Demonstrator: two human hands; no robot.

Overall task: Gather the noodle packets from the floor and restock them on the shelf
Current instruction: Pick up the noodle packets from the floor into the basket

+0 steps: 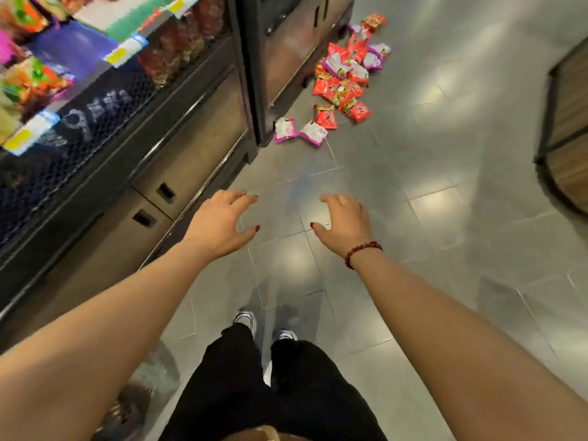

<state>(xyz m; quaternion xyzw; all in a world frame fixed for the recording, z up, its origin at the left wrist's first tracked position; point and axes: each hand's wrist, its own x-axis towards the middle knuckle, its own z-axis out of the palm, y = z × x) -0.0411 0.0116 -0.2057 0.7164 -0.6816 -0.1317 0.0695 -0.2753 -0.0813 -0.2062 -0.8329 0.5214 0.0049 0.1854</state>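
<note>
Nearest to me, below my hands, my black trousers point(254, 393) and the toes of two pale shoes point(245, 318) stand on the floor point(445, 249), glossy grey tiles with thin pale joints. My left hand point(219, 222) and right hand point(345, 222) hover side by side and apart over those tiles, palms down, fingers spread and loosely curved, holding nothing. The nails are dark red, a thin ring point(224, 196) sits on a left finger, and a bracelet point(362, 251) of round reddish-brown beads circles the right wrist. To the left of my left hand runs the shelf point(95, 116), dark metal with a mesh front. White lettering on the mesh is too blurred to read, and so are the blue and yellow price labels point(31, 132) on its edges. Under it are flat brownish cabinet doors point(197, 144) with small dark recessed pulls. The bright goods on the shelf are smeared and cut off at the frame edge. Well ahead of my right hand, the noodle packets point(343, 78) lie in a loose heap on the floor against the foot of the next unit point(286, 43): crinkled square pouches, mostly red, some white with purple edges, their print unreadable. Far off to the right, a slatted wooden fixture point(569, 122) with a dark frame is cut off.
</note>
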